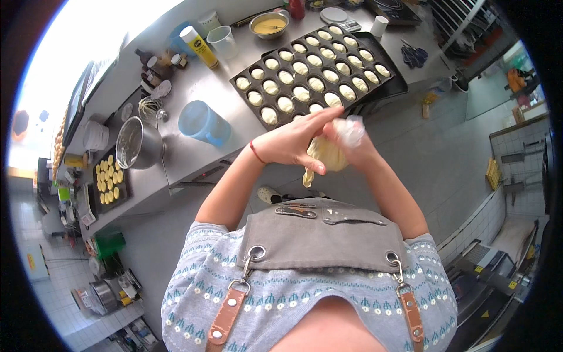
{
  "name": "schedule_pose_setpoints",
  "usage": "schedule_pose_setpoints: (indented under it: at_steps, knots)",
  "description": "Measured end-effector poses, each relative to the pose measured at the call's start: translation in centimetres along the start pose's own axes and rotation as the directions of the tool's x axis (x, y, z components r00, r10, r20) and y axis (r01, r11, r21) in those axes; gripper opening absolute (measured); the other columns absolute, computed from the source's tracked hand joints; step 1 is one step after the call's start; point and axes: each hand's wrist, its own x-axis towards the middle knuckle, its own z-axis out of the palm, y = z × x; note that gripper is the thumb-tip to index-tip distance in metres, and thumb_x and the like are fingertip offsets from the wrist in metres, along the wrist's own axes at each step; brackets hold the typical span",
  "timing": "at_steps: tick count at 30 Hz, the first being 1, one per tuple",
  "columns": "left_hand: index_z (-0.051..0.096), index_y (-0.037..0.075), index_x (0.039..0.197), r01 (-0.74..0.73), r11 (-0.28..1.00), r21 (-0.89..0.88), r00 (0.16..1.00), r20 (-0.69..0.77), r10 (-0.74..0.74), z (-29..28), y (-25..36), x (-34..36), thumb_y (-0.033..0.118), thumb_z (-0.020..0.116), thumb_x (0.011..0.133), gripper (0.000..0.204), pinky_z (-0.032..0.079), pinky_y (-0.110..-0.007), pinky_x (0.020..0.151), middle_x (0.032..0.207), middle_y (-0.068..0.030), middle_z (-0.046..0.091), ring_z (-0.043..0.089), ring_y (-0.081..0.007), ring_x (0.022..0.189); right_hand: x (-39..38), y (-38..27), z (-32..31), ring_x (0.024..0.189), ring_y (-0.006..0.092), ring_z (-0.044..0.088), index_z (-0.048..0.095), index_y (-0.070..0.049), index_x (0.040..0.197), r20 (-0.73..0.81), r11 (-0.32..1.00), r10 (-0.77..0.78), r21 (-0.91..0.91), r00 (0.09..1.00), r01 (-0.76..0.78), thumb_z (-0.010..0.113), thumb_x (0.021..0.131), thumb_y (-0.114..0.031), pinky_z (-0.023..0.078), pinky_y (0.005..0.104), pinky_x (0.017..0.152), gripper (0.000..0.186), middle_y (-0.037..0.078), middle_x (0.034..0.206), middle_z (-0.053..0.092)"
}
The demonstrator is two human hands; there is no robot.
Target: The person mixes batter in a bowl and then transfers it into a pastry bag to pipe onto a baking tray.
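My right hand (355,146) is closed round the gathered top of a clear piping bag (329,155) filled with pale yellow batter. The bag's narrow end hangs down to the left, smeared with batter. My left hand (292,139) is beside the bag, its fingers stretched out and its thumb apart, in front of the bag's left side. Whether its fingertips touch the bag I cannot tell. Just beyond both hands lies a dark multi-cup baking pan (285,64), its cups holding mounds of pale batter. My hands hide some of its near cups.
Under the pan's right side shows a black tray (401,85). On the steel counter (193,82) stand a blue jug (204,122), a metal mixing bowl (138,144), a yellow spray can (199,47), a clear measuring jug (223,42) and a bowl of yellow liquid (268,24). Small yellow cakes (108,179) fill a tray at left.
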Motion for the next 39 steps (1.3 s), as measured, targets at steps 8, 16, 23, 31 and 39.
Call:
schedule_pose_setpoints:
  at_steps: [8,16,23,31,39]
  knots:
    - [0.016,0.004,0.155,0.067,0.979,0.192,0.781,-0.621,0.068,1.6,0.0,-2.4,0.038,0.083,0.078,0.108,0.029,-0.045,0.117,0.152,-0.0253,0.034,0.032,-0.0417,0.144,5.0,-5.8,6.4,0.097,0.0153,0.062,0.072,-0.002,0.095,-0.038,0.892,-0.445,-0.113,0.895,0.438,0.049,0.106,-0.035,0.048,0.0315,0.088,0.042,0.006,0.102,0.067]
    - [0.038,0.0,0.14,0.111,0.971,0.21,0.499,-0.857,0.128,-11.2,3.3,-12.7,0.034,0.072,0.086,0.072,0.045,-0.037,0.099,0.122,-0.0191,0.059,0.059,-0.0302,0.116,16.3,-12.9,21.3,0.056,0.0143,0.046,0.04,-0.011,0.062,0.164,0.928,-0.343,0.212,0.925,0.307,0.049,0.104,-0.043,0.039,0.0285,0.059,0.054,0.003,0.056,0.044]
    - [0.037,0.002,0.141,-0.032,0.992,0.122,0.469,-0.875,0.123,-20.9,-1.3,-23.1,0.028,0.059,0.099,0.054,0.045,-0.033,0.099,0.121,-0.0101,0.059,0.057,-0.0202,0.112,26.2,-11.5,34.9,0.057,0.009,0.046,0.055,-0.007,0.069,0.171,0.957,-0.275,0.147,0.946,0.251,0.055,0.101,-0.038,0.038,0.0257,0.055,0.045,0.0,0.062,0.051]
    - [0.051,0.002,0.136,-0.174,0.96,0.22,0.689,-0.669,0.278,-28.0,1.8,-26.4,0.012,0.07,0.089,0.052,0.045,-0.036,0.105,0.133,-0.0112,0.056,0.055,-0.0216,0.121,32.3,-10.9,35.7,0.141,0.0257,0.035,0.045,-0.018,0.15,0.566,0.166,-0.588,-0.616,0.578,0.77,0.039,0.105,-0.046,0.027,0.0408,0.117,0.054,0.013,0.151,0.042]
    - [0.064,0.012,0.118,0.479,0.552,0.683,0.507,-0.728,0.46,-28.6,0.2,-26.1,0.025,0.057,0.086,0.036,0.032,-0.057,0.113,0.124,-0.0145,0.064,0.053,-0.0308,0.128,30.7,-11.2,38.1,0.15,0.028,0.02,0.047,-0.006,0.146,0.388,0.356,-0.628,-0.628,0.675,0.692,0.032,0.106,-0.048,0.016,0.0442,0.122,0.06,0.01,0.155,0.041]
